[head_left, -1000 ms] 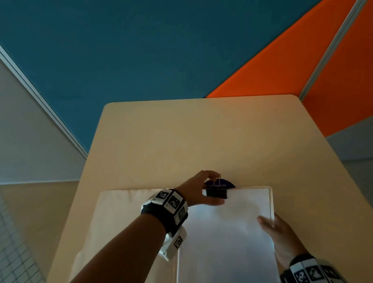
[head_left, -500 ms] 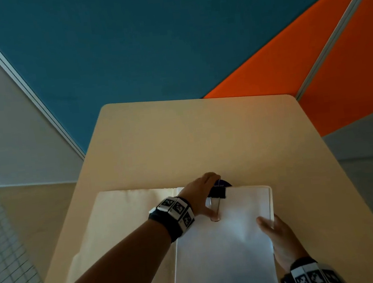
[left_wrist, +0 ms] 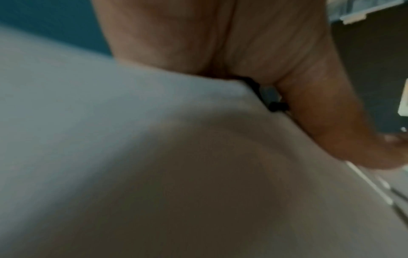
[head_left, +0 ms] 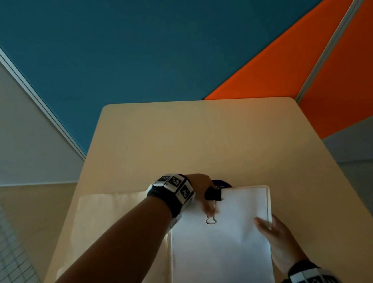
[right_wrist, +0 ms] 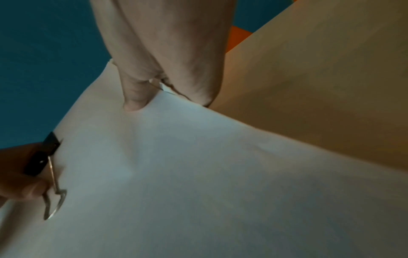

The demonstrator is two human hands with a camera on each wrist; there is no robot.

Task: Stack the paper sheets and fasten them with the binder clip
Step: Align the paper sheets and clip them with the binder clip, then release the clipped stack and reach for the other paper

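Two hands share the work: your left hand [head_left: 201,192] pinches the binder clip [head_left: 213,195] at the top edge of the paper sheets [head_left: 221,249], mid-frame, while your right hand [head_left: 279,244] grasps their right edge so the stack stays aligned on the desk [head_left: 204,139].

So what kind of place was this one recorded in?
Probably an office or study cubicle: a plain beige desk stands against blue and orange partition panels, with only paper sheets and a binder clip on it.
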